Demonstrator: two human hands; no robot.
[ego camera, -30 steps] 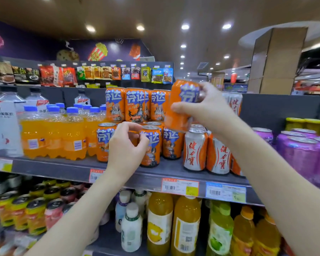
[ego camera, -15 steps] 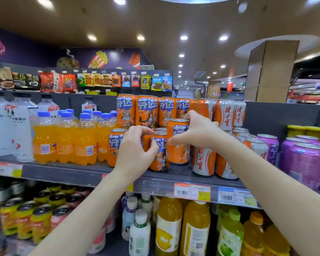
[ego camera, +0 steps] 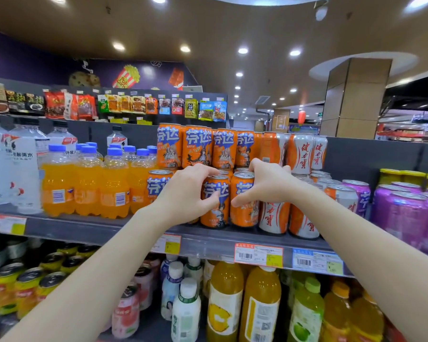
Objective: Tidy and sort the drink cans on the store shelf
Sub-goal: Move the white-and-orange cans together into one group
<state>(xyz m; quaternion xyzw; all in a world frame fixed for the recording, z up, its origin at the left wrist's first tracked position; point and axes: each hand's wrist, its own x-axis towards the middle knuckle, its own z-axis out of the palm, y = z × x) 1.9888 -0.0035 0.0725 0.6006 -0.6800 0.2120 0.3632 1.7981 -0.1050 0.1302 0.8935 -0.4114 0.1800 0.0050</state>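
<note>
Left hand wraps the front orange aluminium can with blue lettering, thumb on its face, fingers curled over the top rim. Right hand grips the neighbouring orange can of the same brand the same way: thumb low on the front, fingers over the lid. Both cans upright, side by side and nearly touching, at the front edge of the grey metal shelf. More matching cans stacked behind. White-and-orange cans just right, purple cans further right, small orange soda bottles with blue caps to the left.
</note>
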